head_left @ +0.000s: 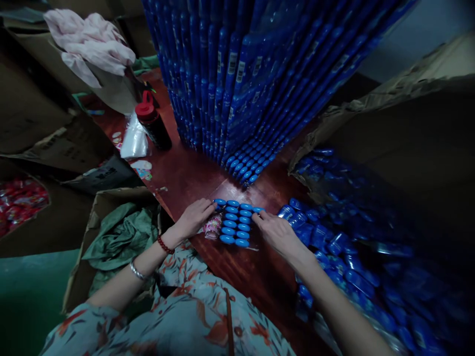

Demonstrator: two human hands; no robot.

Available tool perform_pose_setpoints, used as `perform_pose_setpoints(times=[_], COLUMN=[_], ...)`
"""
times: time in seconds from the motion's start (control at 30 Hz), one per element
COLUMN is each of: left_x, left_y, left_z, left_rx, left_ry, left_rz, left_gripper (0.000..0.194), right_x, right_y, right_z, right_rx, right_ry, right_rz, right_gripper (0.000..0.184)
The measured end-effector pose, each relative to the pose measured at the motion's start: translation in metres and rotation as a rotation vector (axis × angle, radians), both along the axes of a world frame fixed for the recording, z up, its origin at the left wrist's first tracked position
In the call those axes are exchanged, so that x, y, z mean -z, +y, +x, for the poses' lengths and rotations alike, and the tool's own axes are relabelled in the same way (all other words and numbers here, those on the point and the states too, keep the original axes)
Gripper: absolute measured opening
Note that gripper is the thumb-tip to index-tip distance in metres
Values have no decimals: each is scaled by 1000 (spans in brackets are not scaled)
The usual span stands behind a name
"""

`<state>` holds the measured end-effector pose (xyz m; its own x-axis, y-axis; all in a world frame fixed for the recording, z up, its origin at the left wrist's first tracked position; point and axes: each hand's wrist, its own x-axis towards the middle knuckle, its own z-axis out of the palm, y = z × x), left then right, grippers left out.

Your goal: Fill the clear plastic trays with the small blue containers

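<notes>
Small blue containers with rounded oval ends (pixel 231 217) stand packed side by side in two short columns on the red-brown table. The far row is wider, with one more piece at each side. My left hand (pixel 195 217) has its fingers closed at the left end of that row, on a blue container (pixel 219 202). At the right end my right hand (pixel 276 231) pinches another blue container (pixel 259 210). A pink patterned packet (pixel 213 226) lies beside the columns, close to my left hand.
A tall stack of blue packs (pixel 237 79) rises behind the table (pixel 178 173). Loose blue packs (pixel 345 257) spill from a torn carton (pixel 371 109) at right. At left are a red-lidded bottle (pixel 154 121), plastic bags (pixel 134 138) and a box with green cloth (pixel 120 237).
</notes>
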<state>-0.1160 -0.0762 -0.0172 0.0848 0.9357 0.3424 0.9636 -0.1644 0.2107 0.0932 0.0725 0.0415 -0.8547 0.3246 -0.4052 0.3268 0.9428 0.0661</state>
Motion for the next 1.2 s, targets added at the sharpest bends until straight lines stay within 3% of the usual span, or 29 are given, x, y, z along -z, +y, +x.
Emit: perform_pose_setpoints(times=[0.2,0.33,0.47,0.57,0.63,0.7,0.77,0.83,0.87,0.93,1.0,1.07,1.2], left_x=[-25,-30,-24,-22,-25,-30,-34,-34,-32,-25,-16,-9,-3], left_y=[16,30,27,15,9,11,26,54,71,109,140,157,153], left_z=[4,12,13,16,29,57,97,140,160,189,204,209,209], left_rx=[183,120,7,-57,-73,1,142,200,163,-35,-200,-255,-204], left_ry=[128,188,253,179,42,-127,-245,-230,-194,-110,-53,-37,-43], left_rz=[-218,-255,-166,-11,127,197,135,-45,-117,-224,-343,-403,-440], left_gripper=[19,16,20,29,35,40,44,46,49,49,48,45,41], right_x=[0,10,29,36,35,31,28,27,27,29,32,36,44], right_y=[-3,-4,-12,-9,5,31,63,94,107,124,130,128,110], right_z=[2,7,21,42,59,72,79,78,75,69,66,68,83], right_rx=[-5,-19,44,135,285,474,583,577,554,517,510,526,571], right_ry=[26,112,265,405,489,533,490,350,274,166,132,134,229], right_rz=[36,108,164,154,159,176,158,57,-3,-91,-98,-70,50], right_gripper=[33,41,48,48,46,41,37,38,41,44,42,39,41])
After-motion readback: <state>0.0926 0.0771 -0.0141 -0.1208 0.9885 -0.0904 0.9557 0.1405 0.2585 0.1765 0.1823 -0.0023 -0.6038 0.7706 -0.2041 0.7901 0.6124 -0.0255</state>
